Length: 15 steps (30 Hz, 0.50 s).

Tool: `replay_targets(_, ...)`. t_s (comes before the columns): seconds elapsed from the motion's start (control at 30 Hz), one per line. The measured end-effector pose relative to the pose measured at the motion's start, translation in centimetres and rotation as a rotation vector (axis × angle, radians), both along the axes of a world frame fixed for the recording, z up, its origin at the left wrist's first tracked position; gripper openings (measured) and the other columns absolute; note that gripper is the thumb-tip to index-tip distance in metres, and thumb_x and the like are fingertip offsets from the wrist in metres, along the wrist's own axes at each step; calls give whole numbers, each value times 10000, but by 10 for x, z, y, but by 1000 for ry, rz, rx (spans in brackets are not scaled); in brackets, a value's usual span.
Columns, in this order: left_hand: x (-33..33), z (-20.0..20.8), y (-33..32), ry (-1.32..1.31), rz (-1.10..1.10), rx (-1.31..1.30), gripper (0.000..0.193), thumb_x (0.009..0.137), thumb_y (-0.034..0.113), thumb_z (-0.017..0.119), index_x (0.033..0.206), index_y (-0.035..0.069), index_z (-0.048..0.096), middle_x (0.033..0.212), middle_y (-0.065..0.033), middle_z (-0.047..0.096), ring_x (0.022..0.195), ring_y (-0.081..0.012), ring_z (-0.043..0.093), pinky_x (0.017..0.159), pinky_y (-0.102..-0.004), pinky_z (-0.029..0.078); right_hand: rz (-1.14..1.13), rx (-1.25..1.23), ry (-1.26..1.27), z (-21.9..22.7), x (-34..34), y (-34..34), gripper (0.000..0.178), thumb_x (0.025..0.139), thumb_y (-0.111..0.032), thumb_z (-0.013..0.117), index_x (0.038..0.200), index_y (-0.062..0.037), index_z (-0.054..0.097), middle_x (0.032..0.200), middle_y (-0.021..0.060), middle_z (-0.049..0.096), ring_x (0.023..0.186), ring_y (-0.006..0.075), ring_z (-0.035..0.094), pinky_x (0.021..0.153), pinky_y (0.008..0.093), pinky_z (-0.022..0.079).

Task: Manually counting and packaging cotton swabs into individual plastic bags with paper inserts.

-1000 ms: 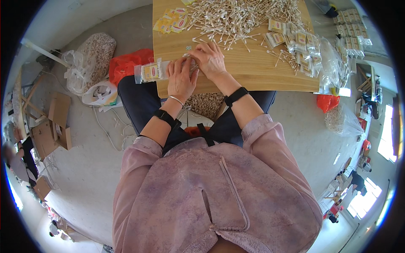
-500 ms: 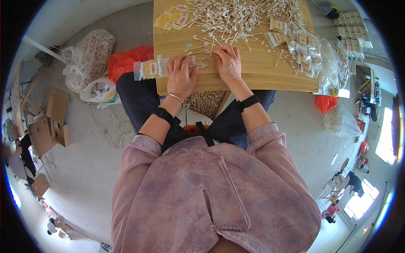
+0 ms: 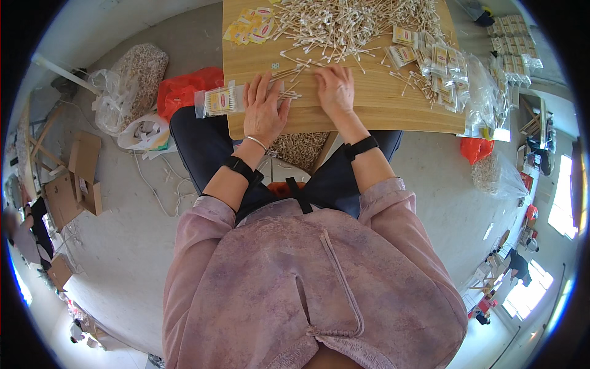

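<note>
My left hand (image 3: 264, 112) lies palm down near the table's front edge, fingers stretched out and thumb apart. Beside its thumb a small bunch of cotton swabs (image 3: 287, 96) pokes out, partly hidden under the hand. A filled clear packet of swabs (image 3: 219, 101) with a yellow label lies just left of it. Ahead of my fingertips are several loose swabs (image 3: 294, 71). My right hand (image 3: 335, 93) rests on the wood with its fingers bent a little and apart, its fingertips close to those loose swabs. I see nothing gripped in it.
A big heap of swabs (image 3: 356, 27) covers the far side of the table (image 3: 381, 111). Yellow cards (image 3: 249, 26) lie far left, filled packets (image 3: 439, 64) at the right. Red plastic bags (image 3: 187, 89) and a sack of swabs (image 3: 142, 74) stand on the floor at left.
My right hand has slid slightly right, away from my left hand, and its fingers have loosened. Loose swabs now show between the hands. My left hand has barely moved.
</note>
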<state>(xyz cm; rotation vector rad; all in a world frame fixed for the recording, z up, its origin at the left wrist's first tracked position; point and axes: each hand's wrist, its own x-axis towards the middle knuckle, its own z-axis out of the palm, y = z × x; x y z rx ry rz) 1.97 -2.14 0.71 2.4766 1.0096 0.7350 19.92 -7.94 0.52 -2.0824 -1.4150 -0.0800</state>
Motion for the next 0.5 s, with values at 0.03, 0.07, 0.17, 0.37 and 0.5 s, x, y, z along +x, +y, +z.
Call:
replay_targets(0.03,-1,-1,0,13,-15,1,458,804,169,649,1224,50,508,1342,-120,426,1288,-326,344,1104,-483,234,-1,-1,0,0,5,0,144,769,-86,641,895,-144,681,922,15,567,907,275,517,808,404,424)
replay_targets(0.07,-2,-2,1,13,-16,1,458,804,169,649,1224,50,508,1342,-120,426,1288,-326,344,1104,-483,234,-64,6,-37,0,9,0,156,771,-85,638,909,-144,682,938,20,565,918,279,512,817,406,420)
replay_targets(0.17,-4,-7,4,-58,-1,-26,376,812,143,634,1163,44,542,1320,-125,446,1266,-334,370,1100,-489,241,-103,32,-78,8,6,6,168,772,-89,641,919,-156,689,968,27,558,946,280,500,836,394,411)
replay_targets(0.37,-2,-7,4,-162,10,-45,250,811,64,611,1059,58,587,1239,-132,508,1210,-343,430,1081,-498,284,149,11,-61,6,-7,21,113,769,-150,667,879,-170,683,953,16,554,943,258,502,825,373,415)
replay_targets(0.5,-3,-11,4,-201,16,-23,177,816,49,612,991,71,604,1185,-124,540,1160,-345,472,1067,-497,309,67,-49,-88,3,-3,26,88,770,-160,658,858,-153,656,943,25,546,950,257,502,816,376,413)
